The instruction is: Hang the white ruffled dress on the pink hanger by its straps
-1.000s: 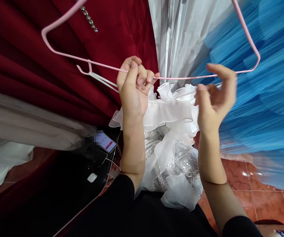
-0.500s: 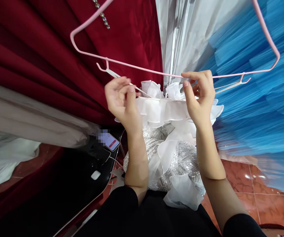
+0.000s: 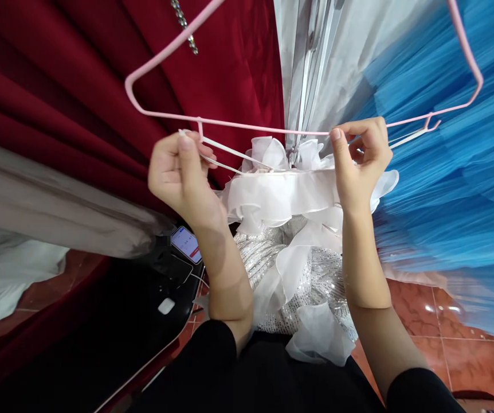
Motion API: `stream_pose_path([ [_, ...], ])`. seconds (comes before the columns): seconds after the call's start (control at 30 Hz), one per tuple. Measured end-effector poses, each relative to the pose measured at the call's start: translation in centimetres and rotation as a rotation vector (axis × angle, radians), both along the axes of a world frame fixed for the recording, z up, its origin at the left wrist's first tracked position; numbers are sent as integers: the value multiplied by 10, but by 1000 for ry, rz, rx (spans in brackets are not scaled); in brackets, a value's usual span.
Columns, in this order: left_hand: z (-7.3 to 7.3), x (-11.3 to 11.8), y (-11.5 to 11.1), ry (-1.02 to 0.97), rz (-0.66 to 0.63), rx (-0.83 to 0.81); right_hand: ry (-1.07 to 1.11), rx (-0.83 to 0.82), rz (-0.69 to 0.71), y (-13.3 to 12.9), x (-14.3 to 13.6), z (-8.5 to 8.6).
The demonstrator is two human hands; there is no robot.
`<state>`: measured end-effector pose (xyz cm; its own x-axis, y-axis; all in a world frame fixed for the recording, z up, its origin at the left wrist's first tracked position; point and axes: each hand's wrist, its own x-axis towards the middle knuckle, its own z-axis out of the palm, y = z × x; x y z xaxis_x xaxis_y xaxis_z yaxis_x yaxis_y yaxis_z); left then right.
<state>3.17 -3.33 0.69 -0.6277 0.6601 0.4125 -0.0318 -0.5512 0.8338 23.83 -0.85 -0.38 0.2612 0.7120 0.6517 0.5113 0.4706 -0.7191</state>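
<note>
Fingers of the left hand pinched narrow, thumb on the near side, gripping the looped end of the left strap. Fingers of the right hand likewise closed, thumb and forefinger on the lower bar of the hanger.

Dress: white ruffled top, silver sequins below; sits under the bar, between the forearms, lower part close to the dark shirt. Right strap runs up to the right hook.

Outward: red cloth behind, beads against it; blue tulle on the right; phone and white case on a black surface at lower left; red tiles.

Risks, my judgement: left strap may slip if the pinch loosens, dropping that side of the top. A tilting bar could let the right strap slide off its hook. Hard pulling might strain the thin straps.

Unclear: left hook mostly behind the left fingers, so cannot tell whether the loop touches it. Hanger's top out of frame. Right hand covers part of the right strap. Dress hem not made out.
</note>
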Motion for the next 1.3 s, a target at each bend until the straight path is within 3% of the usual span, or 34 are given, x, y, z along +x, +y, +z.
stream_pose_path([
  [0.07, 11, -7, 4, -44, 1, 22, -1, 13, -14, -2, 2, 3],
  [0.13, 14, -16, 11, -97, -20, 36, -15, 32, -29, -2, 4, 3],
  [0.27, -10, -30, 23, -301, -135, -4, -40, 36, -30, -1, 2, 2],
  [0.33, -25, -28, 26, -448, -194, -66, -22, 35, -14, -2, -2, 2],
  [0.4, -31, -15, 26, -462, -316, -107, 5, 41, 6, -3, -8, 4],
  [0.5, -16, 16, 19, -291, -582, -84, 39, 57, 28, -5, -17, 7],
  [0.6, 7, 47, 10, -218, -719, 13, 69, 69, 40, -7, -22, 8],
  [0.67, 17, 60, 7, -213, -720, 48, 85, 64, 50, -11, -23, 7],
  [0.77, 19, 67, 8, -233, -650, 44, 89, 83, 50, -20, -19, 5],
  [0.87, 14, 64, 16, -238, -625, 43, 181, 163, -202, -26, -3, -3],
  [0.93, 11, 60, 22, -234, -636, 32, 325, 212, -407, -25, 15, -13],
  [0.97, 10, 58, 24, -232, -644, 21, 408, 214, -447, -24, 24, -18],
  [1.0, 8, 56, 26, -229, -652, 6, 484, 180, -422, -22, 34, -23],
  [1.13, 2, 56, 30, -226, -645, -22, 650, -157, -65, -20, 55, -26],
  [1.3, 3, 57, 31, -223, -609, -7, 712, -112, -35, -19, 71, 9],
])
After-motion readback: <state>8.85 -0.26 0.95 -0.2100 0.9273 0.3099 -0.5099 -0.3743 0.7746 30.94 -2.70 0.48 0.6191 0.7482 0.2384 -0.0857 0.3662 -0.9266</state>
